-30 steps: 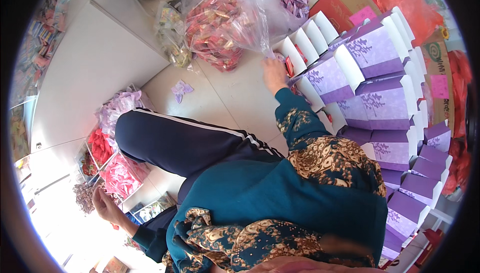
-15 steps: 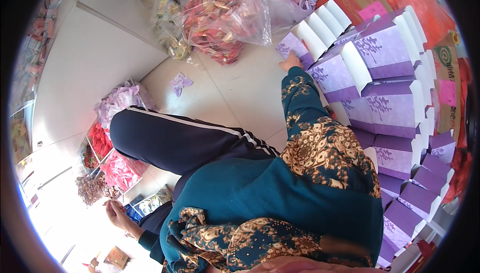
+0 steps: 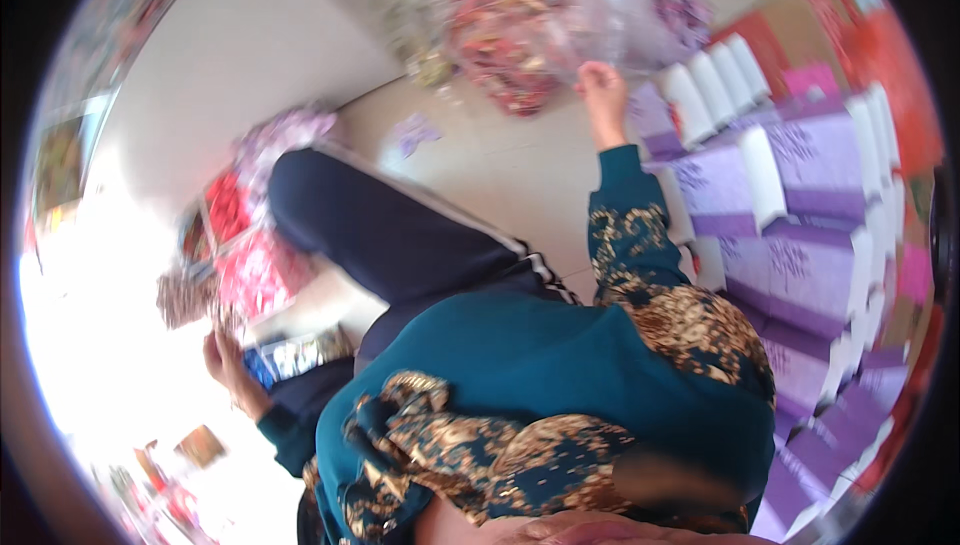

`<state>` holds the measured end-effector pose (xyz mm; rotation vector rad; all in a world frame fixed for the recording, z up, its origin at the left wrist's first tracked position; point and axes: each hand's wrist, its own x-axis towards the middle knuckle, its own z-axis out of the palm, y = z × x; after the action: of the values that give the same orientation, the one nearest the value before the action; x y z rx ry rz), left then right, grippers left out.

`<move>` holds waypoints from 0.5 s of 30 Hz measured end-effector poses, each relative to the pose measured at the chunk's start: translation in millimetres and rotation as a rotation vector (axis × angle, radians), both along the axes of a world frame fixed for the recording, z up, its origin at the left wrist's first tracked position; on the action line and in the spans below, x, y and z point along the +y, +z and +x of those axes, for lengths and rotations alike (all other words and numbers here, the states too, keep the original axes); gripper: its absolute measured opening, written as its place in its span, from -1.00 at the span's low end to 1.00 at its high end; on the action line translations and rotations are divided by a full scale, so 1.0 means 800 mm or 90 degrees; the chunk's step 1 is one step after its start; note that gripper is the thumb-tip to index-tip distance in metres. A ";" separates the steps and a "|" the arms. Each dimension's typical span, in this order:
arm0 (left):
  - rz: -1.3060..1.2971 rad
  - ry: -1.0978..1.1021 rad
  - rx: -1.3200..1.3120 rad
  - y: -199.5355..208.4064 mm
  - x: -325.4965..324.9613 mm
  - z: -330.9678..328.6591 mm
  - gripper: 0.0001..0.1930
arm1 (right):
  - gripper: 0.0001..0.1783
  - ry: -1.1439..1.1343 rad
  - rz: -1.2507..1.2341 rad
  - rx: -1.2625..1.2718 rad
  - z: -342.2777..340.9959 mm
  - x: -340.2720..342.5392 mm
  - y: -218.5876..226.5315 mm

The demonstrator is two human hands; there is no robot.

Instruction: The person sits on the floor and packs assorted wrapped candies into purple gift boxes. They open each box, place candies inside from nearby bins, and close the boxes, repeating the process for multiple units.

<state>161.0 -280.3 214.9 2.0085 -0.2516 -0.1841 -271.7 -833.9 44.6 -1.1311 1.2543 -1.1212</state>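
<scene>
My right hand [image 3: 602, 100] is raised at the end of the outstretched arm, beside the front purple box [image 3: 652, 115]. Its fingers look bent, but blur hides whether they hold anything. Just beyond it, a clear plastic bag [image 3: 515, 25] bulges with red and gold wrapped pieces. Low on the left, my left hand [image 3: 230, 375] has its fingers curled together, next to a pile of brown wrapped pieces [image 3: 188, 295]. What those fingers hold, if anything, cannot be made out. Rows of open purple boxes [image 3: 800, 270] with white flaps stand on my right.
Pink pieces [image 3: 262, 275] and red pieces [image 3: 228, 207] fill compartments of a white rack by my knee. A lilac wrapped piece [image 3: 412, 133] lies on the tiled floor. Cardboard cartons [image 3: 790, 40] stand behind the boxes; a white panel [image 3: 270, 35] rises at the far left.
My right hand has drawn back from the front purple box and lifted. The left hand has moved slightly, nearer the brown pieces. The whole view has shifted and blurred.
</scene>
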 end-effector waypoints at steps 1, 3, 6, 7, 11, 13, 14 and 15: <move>-0.035 0.023 -0.038 -0.001 0.001 -0.006 -0.77 | -0.82 0.012 -0.129 -0.058 0.037 0.015 0.039; -0.038 0.081 -0.031 0.002 0.008 -0.009 -0.74 | -0.84 0.057 -0.227 -0.074 0.107 0.045 0.122; -0.137 0.244 -0.004 -0.007 0.032 -0.007 -0.68 | -0.88 0.282 -0.239 -0.255 0.201 0.112 0.233; -0.194 0.323 0.034 -0.016 0.041 -0.003 -0.67 | -0.88 0.352 -0.268 -0.253 0.232 0.134 0.261; -0.423 0.465 0.059 -0.067 0.082 0.018 -0.66 | -0.85 0.698 -0.355 -0.349 0.352 0.251 0.321; -0.494 0.550 0.090 -0.100 0.087 0.029 -0.70 | -0.84 0.879 -0.412 -0.326 0.399 0.301 0.324; -0.539 0.577 0.119 -0.117 0.089 0.035 -0.72 | -0.83 0.976 -0.418 -0.314 0.426 0.327 0.319; -0.565 0.590 0.175 -0.133 0.084 0.038 -0.75 | -0.82 1.040 -0.278 -0.299 0.454 0.350 0.310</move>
<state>191.7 -212.9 108.2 1.0346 0.6711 0.2185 91.3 -554.1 292.5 -1.5270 -0.4517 -0.2671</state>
